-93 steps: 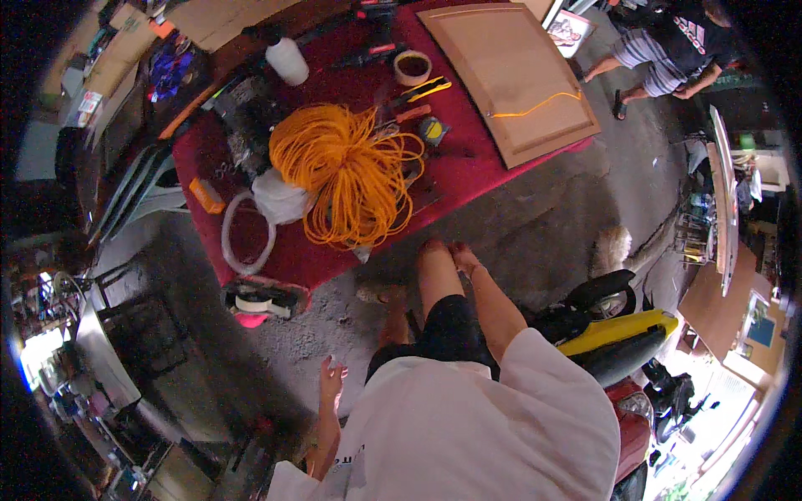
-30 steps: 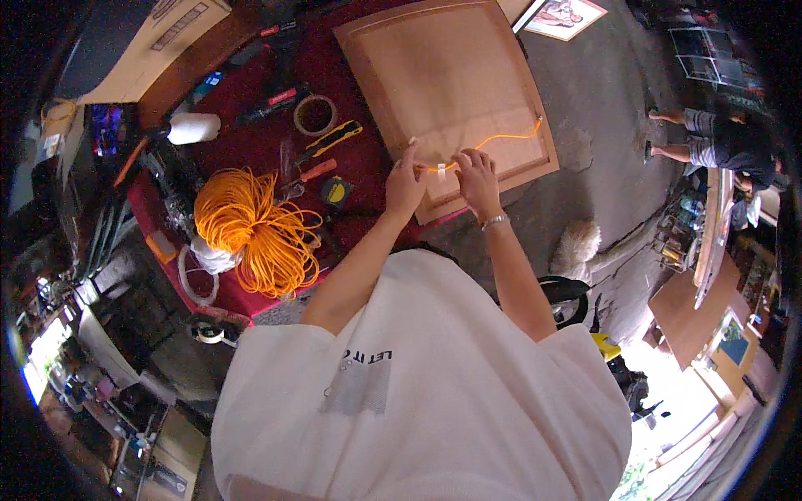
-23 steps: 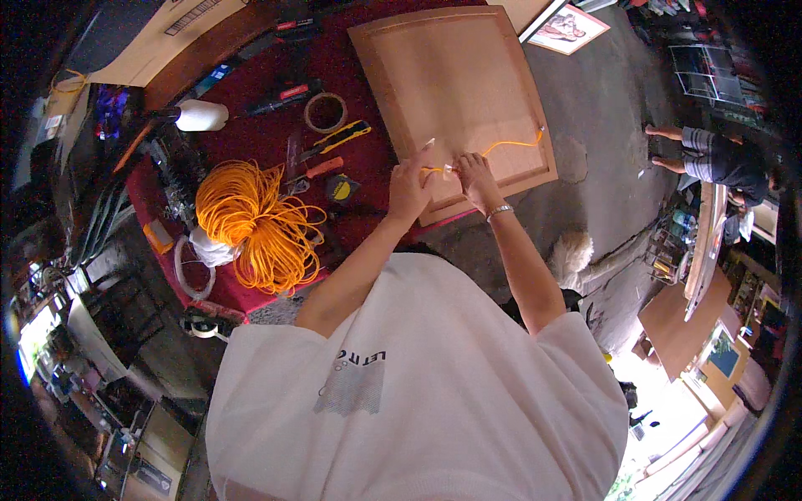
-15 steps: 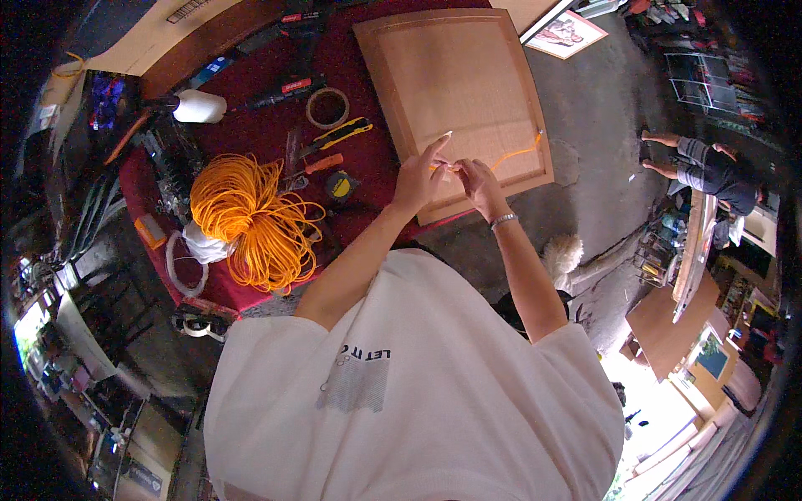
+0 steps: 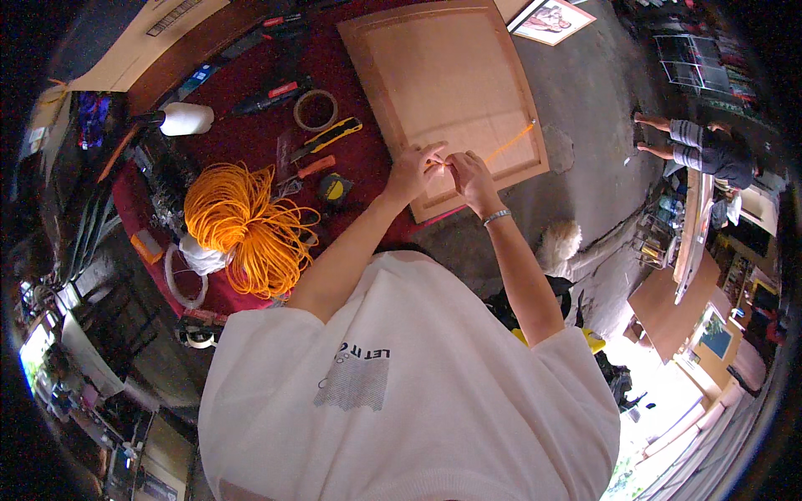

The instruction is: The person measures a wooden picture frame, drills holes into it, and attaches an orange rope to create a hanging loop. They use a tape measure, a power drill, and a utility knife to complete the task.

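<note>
Over the near part of a framed brown panel (image 5: 443, 75), my two hands meet at a length of orange cord (image 5: 510, 143). The cord runs straight from the panel's right edge, where it is fastened, to my fingers. My right hand (image 5: 473, 179) is closed in a pinch on the cord. Beside it, my left hand (image 5: 409, 174) pinches the cord's end part, thumb and forefinger close together. The bit of cord between the fingertips is mostly hidden. A large loose coil of orange cord (image 5: 251, 230) lies to the left on the red cloth.
On the red cloth (image 5: 242, 142) lie a tape roll (image 5: 315, 110), a yellow-black utility knife (image 5: 334, 137), an orange-handled screwdriver (image 5: 316, 166), a tape measure (image 5: 334, 189), a power drill (image 5: 271, 96) and a white bottle (image 5: 185, 118). A person (image 5: 710, 150) stands at far right; a fluffy white dog (image 5: 560, 242) is nearby.
The cord between the panel's edge and my right hand has gone from curved to straight. My left forefinger, stretched out before, has bent in toward my right hand. The whole view has shifted slightly.
</note>
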A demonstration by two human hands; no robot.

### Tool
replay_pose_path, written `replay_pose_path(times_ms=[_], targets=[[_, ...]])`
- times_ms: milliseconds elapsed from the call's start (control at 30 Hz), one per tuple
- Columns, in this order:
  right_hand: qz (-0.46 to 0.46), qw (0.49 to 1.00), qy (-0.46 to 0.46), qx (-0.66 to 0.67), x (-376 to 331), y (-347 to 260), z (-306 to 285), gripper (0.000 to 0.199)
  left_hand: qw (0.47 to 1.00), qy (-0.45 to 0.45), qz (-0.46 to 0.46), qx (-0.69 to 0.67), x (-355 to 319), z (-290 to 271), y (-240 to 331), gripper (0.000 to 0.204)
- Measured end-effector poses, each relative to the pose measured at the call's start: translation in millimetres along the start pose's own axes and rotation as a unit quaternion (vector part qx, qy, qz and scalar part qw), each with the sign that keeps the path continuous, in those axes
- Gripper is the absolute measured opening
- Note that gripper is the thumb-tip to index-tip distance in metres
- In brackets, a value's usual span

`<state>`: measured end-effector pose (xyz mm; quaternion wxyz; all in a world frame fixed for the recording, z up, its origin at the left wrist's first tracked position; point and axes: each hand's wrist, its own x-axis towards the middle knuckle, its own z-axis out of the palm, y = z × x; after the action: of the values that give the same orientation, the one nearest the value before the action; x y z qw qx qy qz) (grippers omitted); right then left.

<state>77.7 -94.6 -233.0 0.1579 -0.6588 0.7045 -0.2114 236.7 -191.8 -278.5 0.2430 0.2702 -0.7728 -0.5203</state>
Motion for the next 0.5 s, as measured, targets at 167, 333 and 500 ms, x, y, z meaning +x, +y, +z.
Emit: replay_pose_path(times_ms=[167, 333, 500], targets=[[-0.005, 1.000, -0.012, -0.018, 6.1, -11.5, -8.3, 0.011, 0.996, -0.037, 0.082, 0.022, 11.3, 1.6, -7.7, 0.049], [-0.024, 0.999, -0.038, -0.031, 4.1, -8.2, -10.3, 0.018, 0.989, -0.024, 0.130, 0.064, 7.7, 5.3, -5.0, 0.062], [-0.020, 0.999, -0.010, -0.045, -1.5, -11.4, -2.9, 0.017, 0.987, -0.116, 0.078, 0.073, 21.6, 10.6, -22.4, 0.073]])
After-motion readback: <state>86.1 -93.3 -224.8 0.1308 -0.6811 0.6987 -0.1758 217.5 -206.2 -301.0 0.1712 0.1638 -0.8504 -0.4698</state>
